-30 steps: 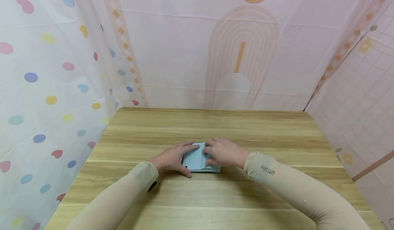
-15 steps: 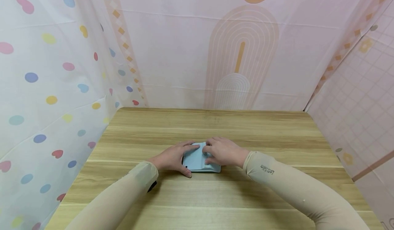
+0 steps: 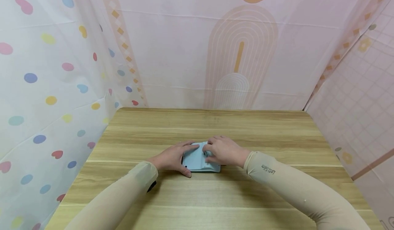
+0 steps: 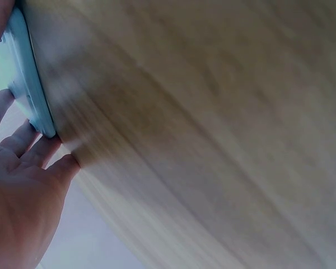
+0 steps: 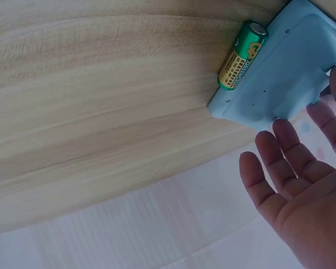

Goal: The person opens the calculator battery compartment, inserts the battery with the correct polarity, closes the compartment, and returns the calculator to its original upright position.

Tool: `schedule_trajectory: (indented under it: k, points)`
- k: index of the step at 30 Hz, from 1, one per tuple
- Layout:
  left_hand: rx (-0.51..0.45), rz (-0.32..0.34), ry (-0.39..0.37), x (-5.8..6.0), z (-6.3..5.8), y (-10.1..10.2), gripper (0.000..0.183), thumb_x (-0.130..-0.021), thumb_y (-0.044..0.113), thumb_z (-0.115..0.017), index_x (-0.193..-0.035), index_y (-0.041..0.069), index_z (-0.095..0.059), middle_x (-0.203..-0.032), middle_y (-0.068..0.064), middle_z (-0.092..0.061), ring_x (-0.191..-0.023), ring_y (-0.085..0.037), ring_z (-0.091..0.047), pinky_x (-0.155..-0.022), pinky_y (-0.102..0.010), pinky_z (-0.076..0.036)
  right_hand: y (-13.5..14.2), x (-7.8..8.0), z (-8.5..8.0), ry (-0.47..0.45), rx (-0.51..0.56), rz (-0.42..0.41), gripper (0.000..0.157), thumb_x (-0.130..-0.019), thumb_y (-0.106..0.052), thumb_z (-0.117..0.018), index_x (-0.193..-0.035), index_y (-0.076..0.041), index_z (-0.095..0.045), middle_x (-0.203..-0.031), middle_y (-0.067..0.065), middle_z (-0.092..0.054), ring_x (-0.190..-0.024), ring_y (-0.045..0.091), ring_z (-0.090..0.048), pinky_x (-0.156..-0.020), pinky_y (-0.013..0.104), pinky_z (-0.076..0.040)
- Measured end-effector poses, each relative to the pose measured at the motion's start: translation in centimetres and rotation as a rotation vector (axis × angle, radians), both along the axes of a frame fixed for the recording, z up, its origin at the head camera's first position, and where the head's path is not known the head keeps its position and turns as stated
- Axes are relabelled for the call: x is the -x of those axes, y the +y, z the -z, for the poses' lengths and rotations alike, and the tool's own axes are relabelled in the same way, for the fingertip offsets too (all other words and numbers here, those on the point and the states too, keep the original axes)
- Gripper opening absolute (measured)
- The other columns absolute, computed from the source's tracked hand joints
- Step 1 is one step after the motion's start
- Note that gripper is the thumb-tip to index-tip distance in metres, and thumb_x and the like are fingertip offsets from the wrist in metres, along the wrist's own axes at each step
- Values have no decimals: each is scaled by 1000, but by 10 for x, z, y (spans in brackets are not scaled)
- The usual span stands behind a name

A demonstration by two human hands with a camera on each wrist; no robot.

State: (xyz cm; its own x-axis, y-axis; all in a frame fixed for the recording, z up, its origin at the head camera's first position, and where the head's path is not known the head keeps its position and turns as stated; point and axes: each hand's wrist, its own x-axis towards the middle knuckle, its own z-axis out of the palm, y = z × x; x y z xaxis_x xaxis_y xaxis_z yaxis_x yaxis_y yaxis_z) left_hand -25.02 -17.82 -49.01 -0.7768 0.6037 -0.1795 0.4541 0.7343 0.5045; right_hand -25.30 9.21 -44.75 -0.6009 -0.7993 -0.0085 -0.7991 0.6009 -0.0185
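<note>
A flat light-blue plastic device [image 3: 194, 160], with small holes like screw holes in its upper face, lies on the wooden table. My left hand [image 3: 172, 157] grips its left side, thumb at the near edge and fingers over the far part. In the left wrist view, fingertips reach round the device's edge [image 4: 33, 78]. Over its right part, my right hand [image 3: 227, 152] has thumb and forefinger bent down at a raised section with small dark marks; I cannot tell whether they pinch it. A green battery [image 5: 242, 56] lies against the device in the right wrist view.
The wooden tabletop [image 3: 197, 195] extends around the hands. Behind it hangs a pale pink patterned cloth [image 3: 172, 59], with a dotted cloth [image 3: 61, 120] on the left and a checked one [image 3: 363, 103] on the right.
My right fingers have shifted very slightly right and up, and more dark marks show beneath them on the device. The left hand stays in place.
</note>
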Motion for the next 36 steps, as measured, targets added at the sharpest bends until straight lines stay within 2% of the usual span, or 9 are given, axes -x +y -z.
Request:
schedule_trajectory:
  k: [8, 16, 36]
  points:
    - [0, 0, 0, -1, -2, 1, 113, -74, 52, -98, -167, 26, -39, -176, -10, -29, -155, -38, -42, -117, -57, -44, 2, 1, -3, -58, 14, 2, 37, -101, -40, -74, -133, -21, -72, -137, 11, -71, -131, 33, -66, -108, 55, -55]
    - [-5, -3, -5, -1, -2, 2, 114, -72, 52, -98, -167, 27, -39, -176, -10, -30, -154, -37, -42, -117, -55, -45, 5, 6, -3, -73, 66, -17, 32, -99, -35, -76, -128, -20, -75, -133, 10, -73, -132, 35, -64, -111, 56, -53]
    - [-7, -2, -2, 1, 2, 1, 114, -72, 54, -98, -167, 27, -39, -176, -7, -30, -152, -36, -44, -115, -55, -46, 5, 10, -1, -88, 63, -23, 35, -98, -37, -75, -128, -21, -74, -131, 8, -72, -134, 33, -62, -118, 55, -47]
